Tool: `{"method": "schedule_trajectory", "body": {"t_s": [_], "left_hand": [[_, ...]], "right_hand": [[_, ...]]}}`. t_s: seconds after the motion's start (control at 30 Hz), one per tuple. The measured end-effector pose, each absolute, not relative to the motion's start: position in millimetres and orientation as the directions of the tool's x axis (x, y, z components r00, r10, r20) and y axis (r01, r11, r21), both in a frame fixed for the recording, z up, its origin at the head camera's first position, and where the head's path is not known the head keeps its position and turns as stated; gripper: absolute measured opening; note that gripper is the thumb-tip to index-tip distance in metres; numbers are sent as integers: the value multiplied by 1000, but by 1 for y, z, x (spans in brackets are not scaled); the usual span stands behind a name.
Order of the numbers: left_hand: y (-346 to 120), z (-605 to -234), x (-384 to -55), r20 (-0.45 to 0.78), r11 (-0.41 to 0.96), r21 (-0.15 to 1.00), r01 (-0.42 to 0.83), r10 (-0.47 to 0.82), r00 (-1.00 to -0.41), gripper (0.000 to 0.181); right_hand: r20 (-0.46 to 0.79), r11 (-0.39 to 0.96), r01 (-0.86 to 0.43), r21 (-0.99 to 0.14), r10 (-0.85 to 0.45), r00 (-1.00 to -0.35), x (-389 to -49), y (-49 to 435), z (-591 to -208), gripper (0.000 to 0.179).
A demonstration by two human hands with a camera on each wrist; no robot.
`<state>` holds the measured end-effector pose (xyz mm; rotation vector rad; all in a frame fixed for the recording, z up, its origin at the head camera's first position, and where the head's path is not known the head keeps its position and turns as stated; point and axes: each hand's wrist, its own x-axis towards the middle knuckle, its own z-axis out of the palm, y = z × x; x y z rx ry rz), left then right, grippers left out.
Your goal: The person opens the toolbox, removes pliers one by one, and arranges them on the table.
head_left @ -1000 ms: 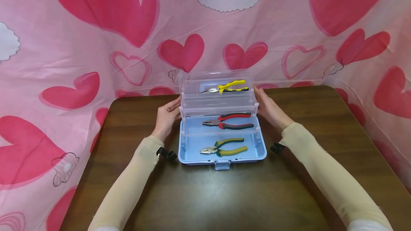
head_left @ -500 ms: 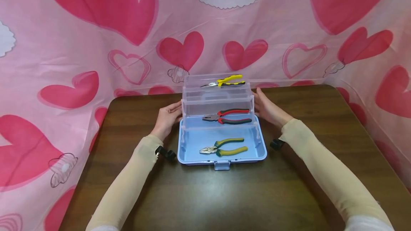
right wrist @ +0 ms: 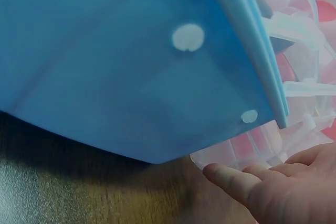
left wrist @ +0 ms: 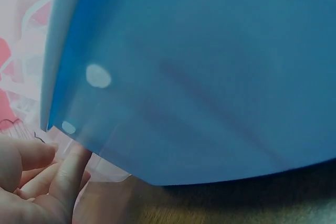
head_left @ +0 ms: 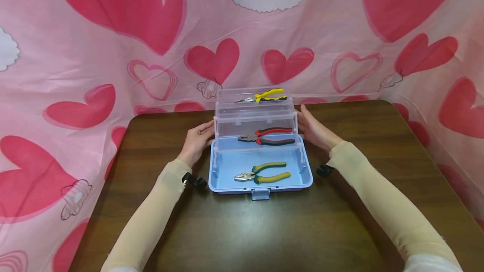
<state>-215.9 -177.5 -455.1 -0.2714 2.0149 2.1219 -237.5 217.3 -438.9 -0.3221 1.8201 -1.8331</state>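
A toolbox with a light-blue base (head_left: 261, 190) stands open on the table, its clear tiered trays (head_left: 257, 117) raised toward the back. Pliers with green-yellow handles (head_left: 273, 177) lie in the base. Combination pliers with red-black handles (head_left: 277, 142) lie in the middle tier, and yellow-black long-nose pliers (head_left: 271, 99) in the top one. My left hand (head_left: 196, 139) is at the back left corner, fingers reaching behind the box. At the back right corner my right hand (head_left: 316, 129) has its fingers extended beside the clear plastic (right wrist: 236, 150). Fingertip contact is partly hidden.
The toolbox sits on a dark brown wooden table (head_left: 242, 234). A pink cloth with hearts (head_left: 159, 70) hangs close behind the table and along its sides. A latch (head_left: 261, 195) sticks out at the box's front.
The clear trays have swung up and back, carrying the yellow-black and red-black pliers backward. Both hands stay near the back corners; the right has shifted slightly inward.
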Motion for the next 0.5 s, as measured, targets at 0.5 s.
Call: {"method": "schedule_trajectory", "body": {"t_s": [0.5], "left_hand": [[-194, -444, -186, -219, 50, 975, -216, 92, -971, 44]], "right_hand": [[-213, 271, 130, -954, -305, -928, -232, 227, -410, 80]]}}
